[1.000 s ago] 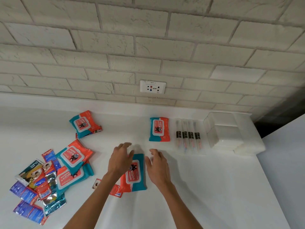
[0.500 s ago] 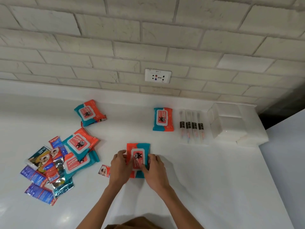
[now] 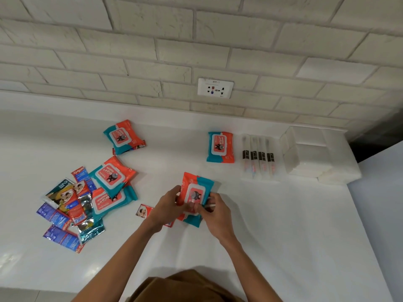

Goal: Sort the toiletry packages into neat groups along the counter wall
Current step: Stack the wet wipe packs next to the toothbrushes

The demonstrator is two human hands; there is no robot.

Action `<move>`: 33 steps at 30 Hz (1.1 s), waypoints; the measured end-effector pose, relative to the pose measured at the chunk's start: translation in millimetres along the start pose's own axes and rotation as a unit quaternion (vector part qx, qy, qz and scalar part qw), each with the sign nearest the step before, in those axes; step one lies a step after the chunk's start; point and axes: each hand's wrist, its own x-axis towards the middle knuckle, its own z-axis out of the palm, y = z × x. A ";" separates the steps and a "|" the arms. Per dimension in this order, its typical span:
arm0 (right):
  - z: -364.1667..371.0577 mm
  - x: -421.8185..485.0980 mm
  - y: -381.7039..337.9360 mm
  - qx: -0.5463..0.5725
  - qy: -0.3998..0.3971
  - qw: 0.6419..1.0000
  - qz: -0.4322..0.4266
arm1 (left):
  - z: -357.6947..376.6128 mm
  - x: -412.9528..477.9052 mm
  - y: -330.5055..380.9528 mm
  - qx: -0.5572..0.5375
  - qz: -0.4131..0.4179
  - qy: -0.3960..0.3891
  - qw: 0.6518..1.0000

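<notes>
An orange-and-teal wipes pack [image 3: 197, 190] is held between both hands at the counter's middle. My left hand [image 3: 168, 205] grips its left edge and my right hand [image 3: 214, 211] pinches its lower right side, fingers curled over the label. Another wipes pack [image 3: 220, 147] lies upright near the wall, next to a row of clear toothbrush packages [image 3: 258, 158]. Two overlapping wipes packs [image 3: 111, 184] and one more wipes pack [image 3: 121, 137] lie at the left. A heap of small sachets [image 3: 67, 212] sits at the far left.
White boxes [image 3: 314, 155] stand stacked against the wall at the right, close to the counter's right edge. A wall socket [image 3: 215, 88] is above the counter. A small sachet [image 3: 143, 211] lies just left of my left wrist.
Both hands went from lying flat beside the pack to gripping it. The pack has been lifted and turned upright, a little farther from me.
</notes>
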 end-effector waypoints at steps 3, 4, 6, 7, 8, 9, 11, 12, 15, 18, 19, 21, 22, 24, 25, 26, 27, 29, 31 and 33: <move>-22.8 1.2 -6.7 0.050 0.024 0.998 -0.037 | -4.6 -0.3 5.1 0.022 0.038 -0.037 0.998; -31.6 1.3 -11.1 0.045 0.034 0.997 -0.055 | -6.1 0.3 6.9 0.037 0.059 -0.043 0.997; -49.0 0.4 -22.3 0.015 0.036 0.996 -0.083 | -9.1 -0.6 14.2 0.084 0.101 -0.056 0.990; -58.0 -0.9 -30.8 -0.003 0.016 0.996 -0.088 | -10.8 -1.6 19.6 0.112 0.118 -0.066 0.985; -67.1 -2.4 -40.8 -0.025 -0.017 0.995 -0.091 | -12.7 -3.3 26.9 0.137 0.135 -0.077 0.978; -75.5 -3.0 -49.2 -0.057 -0.056 0.993 -0.089 | -14.5 -4.5 34.9 0.163 0.150 -0.090 0.971; -87.8 -3.2 -60.3 -0.124 -0.116 0.981 -0.089 | -16.5 -6.4 51.2 0.214 0.172 -0.118 0.954; -91.7 -3.0 -63.1 -0.149 -0.127 0.976 -0.090 | -16.6 -6.2 58.2 0.239 0.175 -0.130 0.946; -101.5 -3.3 -65.0 -0.167 -0.125 0.973 -0.095 | -19.6 -3.4 72.5 0.280 0.156 -0.159 0.934; -109.4 -7.2 -66.4 -0.185 -0.158 0.966 -0.092 | -26.5 -2.6 80.6 0.293 0.157 -0.190 0.924; -109.2 -8.4 -65.2 -0.194 -0.176 0.962 -0.081 | -28.3 -2.8 83.4 0.295 0.159 -0.197 0.921; -104.1 -10.7 -60.7 -0.193 -0.209 0.957 -0.057 | -29.9 -2.3 89.7 0.284 0.160 -0.201 0.924; -100.2 -12.0 -58.6 -0.189 -0.217 0.956 -0.056 | -30.0 -2.0 93.2 0.278 0.166 -0.193 0.926; -92.9 -14.3 -53.0 -0.173 -0.214 0.959 -0.068 | -30.0 -1.1 97.2 0.246 0.177 -0.172 0.937; -90.2 -15.3 -50.2 -0.155 -0.206 0.964 -0.071 | -29.4 0.3 96.4 0.204 0.172 -0.165 0.949; -88.1 -15.7 -46.8 -0.131 -0.196 0.970 -0.068 | -28.3 2.1 93.7 0.146 0.159 -0.156 0.964; -86.6 -16.0 -43.6 -0.103 -0.183 0.976 -0.060 | -26.5 4.3 89.1 0.081 0.142 -0.142 0.976; -85.5 -13.8 -37.1 -0.051 -0.152 0.986 -0.043 | -22.0 10.5 78.1 -0.039 0.110 -0.087 0.989; -84.9 -9.9 -30.1 -0.003 -0.121 0.992 -0.023 | -16.2 18.4 67.2 -0.125 0.083 -0.033 0.988; -84.9 -5.5 -24.6 0.042 -0.091 0.995 0.002 | -8.2 23.8 60.2 -0.189 0.050 -0.012 0.981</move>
